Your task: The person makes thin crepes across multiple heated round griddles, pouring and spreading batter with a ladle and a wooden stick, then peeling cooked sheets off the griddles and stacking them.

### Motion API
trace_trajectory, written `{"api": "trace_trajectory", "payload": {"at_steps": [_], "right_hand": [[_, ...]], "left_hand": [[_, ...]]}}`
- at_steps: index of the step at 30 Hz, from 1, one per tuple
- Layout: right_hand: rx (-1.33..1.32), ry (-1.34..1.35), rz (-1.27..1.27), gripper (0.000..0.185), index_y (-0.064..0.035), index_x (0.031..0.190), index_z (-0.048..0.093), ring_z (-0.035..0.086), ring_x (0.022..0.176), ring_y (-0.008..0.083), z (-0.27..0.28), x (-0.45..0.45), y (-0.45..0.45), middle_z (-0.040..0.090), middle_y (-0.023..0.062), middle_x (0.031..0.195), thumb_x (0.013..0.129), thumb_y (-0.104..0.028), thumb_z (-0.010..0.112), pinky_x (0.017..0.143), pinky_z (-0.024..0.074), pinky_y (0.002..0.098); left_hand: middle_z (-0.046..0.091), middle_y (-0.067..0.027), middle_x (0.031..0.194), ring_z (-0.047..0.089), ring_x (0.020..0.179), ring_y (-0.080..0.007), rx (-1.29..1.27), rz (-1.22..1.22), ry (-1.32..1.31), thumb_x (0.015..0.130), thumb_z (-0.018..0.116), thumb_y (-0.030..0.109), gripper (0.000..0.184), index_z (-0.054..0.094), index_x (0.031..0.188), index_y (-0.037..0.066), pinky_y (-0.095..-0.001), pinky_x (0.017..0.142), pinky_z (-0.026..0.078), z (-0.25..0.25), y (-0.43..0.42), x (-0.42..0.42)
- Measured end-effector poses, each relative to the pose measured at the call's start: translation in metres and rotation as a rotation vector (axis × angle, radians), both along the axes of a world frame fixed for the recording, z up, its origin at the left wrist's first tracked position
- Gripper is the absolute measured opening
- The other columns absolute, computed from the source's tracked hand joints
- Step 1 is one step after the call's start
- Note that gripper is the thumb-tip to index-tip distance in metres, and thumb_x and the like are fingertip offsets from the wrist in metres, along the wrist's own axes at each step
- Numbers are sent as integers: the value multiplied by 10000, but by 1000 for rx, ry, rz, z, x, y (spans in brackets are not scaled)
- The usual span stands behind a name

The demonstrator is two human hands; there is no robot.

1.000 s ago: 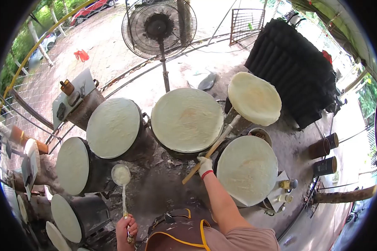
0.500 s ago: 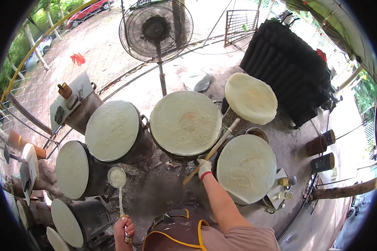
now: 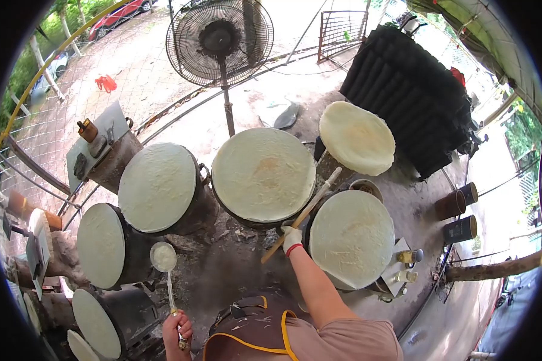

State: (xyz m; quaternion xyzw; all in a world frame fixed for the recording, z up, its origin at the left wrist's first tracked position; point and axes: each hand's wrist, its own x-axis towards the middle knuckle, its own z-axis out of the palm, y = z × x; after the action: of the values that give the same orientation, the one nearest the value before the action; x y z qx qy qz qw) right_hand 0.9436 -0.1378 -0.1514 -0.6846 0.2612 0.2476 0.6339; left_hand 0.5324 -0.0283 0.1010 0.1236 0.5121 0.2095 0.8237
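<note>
My left hand [image 3: 177, 331] is wrapped round the handle of a ladle [image 3: 163, 257]. Pale, batter-like stuff fills the ladle's bowl, held up in front of a drum stove on the left. A white glove with a red wristband covers my right hand [image 3: 292, 237], which is closed round a long wooden stick [image 3: 312, 208]. That stick slants between the middle griddle, where a round flatbread [image 3: 264, 174] lies, and the right griddle with another pale flatbread [image 3: 352, 239]. Beyond the stick's far end, a stack of finished-looking round flatbread [image 3: 357, 138] rests on a stand.
More batter-covered griddles [image 3: 156, 186] on drums curve round to my left. A standing fan [image 3: 219, 40] is ahead. Black ridged covering [image 3: 412, 99] hangs at the back right. Small jars [image 3: 408, 257] stand on a side board at the right, and metal cans [image 3: 459, 230] are farther out.
The view has shifted slightly, so the griddles and fan sit a little farther left and higher. Both hands keep their holds on the ladle and the wooden stick.
</note>
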Motion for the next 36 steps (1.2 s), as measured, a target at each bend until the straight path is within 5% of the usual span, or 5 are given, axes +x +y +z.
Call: {"api": "trace_trajectory", "payload": {"at_steps": [11, 17, 18, 26, 36], "right_hand": [[174, -352, 11, 144, -59, 899, 632, 522, 508, 110, 103, 14, -35, 605, 31, 679, 758, -59, 599, 480, 416, 244], [-522, -527, 278, 424, -38, 1021, 640, 597, 948, 363, 109, 190, -19, 629, 225, 961, 799, -375, 512, 820, 456, 410], [-596, -641, 294, 429, -11, 1022, 646, 626, 760, 255, 107, 203, -12, 651, 168, 783, 788, -361, 565, 712, 460, 350], [-446, -349, 398, 443, 81, 922, 643, 630, 807, 233, 68, 250, 34, 663, 168, 839, 668, -272, 723, 735, 465, 354], [-64, -493, 370, 173, 4, 871, 655, 582, 596, 132, 110, 245, 64, 626, 47, 715, 725, -89, 656, 543, 459, 273]], "left_hand": [[418, -15, 607, 368, 407, -75, -28, 26, -7, 880, 442, 73, 87, 489, 933, 23, -207, 323, 310, 3, 12, 29], [387, 11, 567, 338, 379, -70, 30, -49, 97, 901, 424, 105, 73, 443, 842, 65, -205, 301, 276, 12, 5, 55], [358, 41, 517, 308, 352, -63, 47, -84, 220, 914, 407, 127, 168, 399, 747, 114, -204, 284, 245, 34, -1, 74], [354, 56, 478, 303, 338, -63, 50, -55, 183, 909, 413, 119, 264, 356, 653, 149, -199, 292, 255, 43, -16, 89], [378, 49, 525, 326, 374, -59, 66, -34, 241, 914, 441, 99, 201, 396, 723, 139, -196, 301, 247, 46, -23, 91]]}}
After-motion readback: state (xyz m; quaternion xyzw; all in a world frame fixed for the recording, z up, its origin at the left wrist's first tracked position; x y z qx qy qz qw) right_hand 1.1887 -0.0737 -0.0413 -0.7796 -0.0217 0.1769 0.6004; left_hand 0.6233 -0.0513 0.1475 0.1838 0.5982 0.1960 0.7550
